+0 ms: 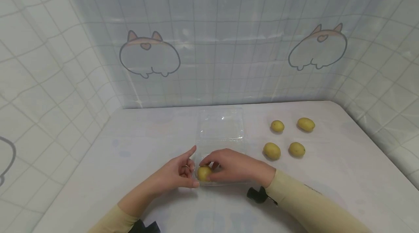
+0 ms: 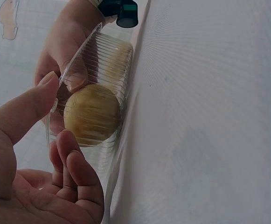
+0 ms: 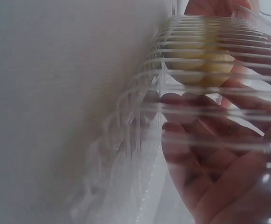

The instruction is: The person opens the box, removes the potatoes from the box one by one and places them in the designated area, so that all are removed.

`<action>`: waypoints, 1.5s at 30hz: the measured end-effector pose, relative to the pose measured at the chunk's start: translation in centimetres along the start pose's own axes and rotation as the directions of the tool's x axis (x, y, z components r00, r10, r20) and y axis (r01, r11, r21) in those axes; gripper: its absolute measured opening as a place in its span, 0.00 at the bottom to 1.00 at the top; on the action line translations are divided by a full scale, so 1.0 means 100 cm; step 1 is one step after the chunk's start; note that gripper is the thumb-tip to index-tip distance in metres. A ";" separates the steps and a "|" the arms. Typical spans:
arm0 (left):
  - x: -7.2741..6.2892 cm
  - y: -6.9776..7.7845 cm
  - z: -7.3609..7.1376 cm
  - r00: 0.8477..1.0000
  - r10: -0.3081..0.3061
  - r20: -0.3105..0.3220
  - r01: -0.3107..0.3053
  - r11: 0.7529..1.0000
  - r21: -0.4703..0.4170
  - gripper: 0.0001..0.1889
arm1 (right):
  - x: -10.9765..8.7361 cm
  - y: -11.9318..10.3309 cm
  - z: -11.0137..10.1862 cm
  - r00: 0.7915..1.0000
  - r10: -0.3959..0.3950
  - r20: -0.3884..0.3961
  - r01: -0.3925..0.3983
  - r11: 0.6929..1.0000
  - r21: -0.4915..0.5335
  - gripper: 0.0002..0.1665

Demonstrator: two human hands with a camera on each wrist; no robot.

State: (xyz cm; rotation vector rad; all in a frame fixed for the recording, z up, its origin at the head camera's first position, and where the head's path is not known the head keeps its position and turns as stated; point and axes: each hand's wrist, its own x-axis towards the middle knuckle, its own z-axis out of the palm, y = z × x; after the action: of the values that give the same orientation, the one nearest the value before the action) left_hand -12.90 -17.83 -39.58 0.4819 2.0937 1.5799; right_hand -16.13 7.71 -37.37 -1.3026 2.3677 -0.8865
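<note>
A clear plastic clamshell box (image 1: 220, 145) lies on the table with its lid (image 1: 222, 123) folded back, away from me. At the near left end of its ribbed base, my right hand (image 1: 234, 165) reaches in and grips a lemon (image 1: 203, 173) between thumb and fingers. My left hand (image 1: 175, 173) is at the box's left end. Its thumb touches the rim in the left wrist view, while its other fingers (image 2: 85, 179) bend loosely beside the wall. The right wrist view shows the lemon (image 3: 198, 65) through the ribbed plastic. My right hand hides part of the base.
Several more lemons lie loose on the table to the right of the box, among them one lemon (image 1: 271, 151) nearest it and one lemon (image 1: 306, 124) farthest back. The white-covered table (image 1: 157, 127) ends at a hanging sheet (image 1: 229, 43) with a grid pattern.
</note>
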 end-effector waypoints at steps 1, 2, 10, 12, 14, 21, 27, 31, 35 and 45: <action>0.000 0.000 0.000 1.000 0.001 0.001 -0.001 1.000 0.001 0.59 | 0.001 0.000 0.000 1.000 -0.002 0.003 0.002 1.000 0.006 0.20; 0.000 0.000 0.000 1.000 0.002 0.001 -0.002 1.000 0.001 0.59 | 0.001 0.001 0.000 1.000 -0.002 0.004 0.002 1.000 0.011 0.20; 0.000 0.002 0.000 1.000 -0.011 0.005 0.011 1.000 0.000 0.58 | 0.003 0.001 -0.001 0.999 -0.032 -0.034 0.031 0.999 -0.036 0.16; 0.000 0.002 0.000 1.000 -0.011 0.006 0.011 1.000 0.001 0.58 | 0.003 0.001 -0.002 0.998 -0.043 -0.036 0.041 0.998 -0.043 0.15; -0.001 0.002 0.000 1.000 -0.011 0.006 0.011 1.000 0.001 0.58 | 0.004 -0.001 -0.001 0.999 -0.045 -0.031 0.044 0.998 -0.035 0.16; -0.001 0.002 0.000 1.000 0.002 0.006 -0.002 1.000 0.004 0.58 | 0.008 -0.003 0.002 1.000 -0.007 -0.010 0.006 1.000 -0.023 0.20; -0.001 0.001 0.000 1.000 -0.007 0.013 0.007 1.000 -0.008 0.58 | 0.010 -0.001 0.003 0.997 0.076 0.013 -0.076 0.996 0.036 0.22; -0.001 0.001 0.000 1.000 -0.005 0.012 0.005 1.000 -0.009 0.58 | 0.011 -0.001 0.002 0.997 0.079 0.015 -0.079 0.997 0.022 0.23; -0.001 0.001 0.001 1.000 -0.001 0.011 0.001 1.000 -0.015 0.58 | 0.011 -0.002 0.001 0.994 0.104 -0.019 -0.105 0.994 -0.040 0.24; 0.000 -0.001 0.000 1.000 0.012 0.010 -0.011 1.000 -0.012 0.58 | 0.015 -0.001 0.006 0.987 0.147 -0.063 -0.152 0.984 -0.091 0.28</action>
State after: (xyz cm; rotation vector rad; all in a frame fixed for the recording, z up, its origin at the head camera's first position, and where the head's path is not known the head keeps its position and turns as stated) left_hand -12.89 -17.89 -39.64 0.4976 2.0761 1.5926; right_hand -16.59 6.16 -37.66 -1.1292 2.5410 -0.7837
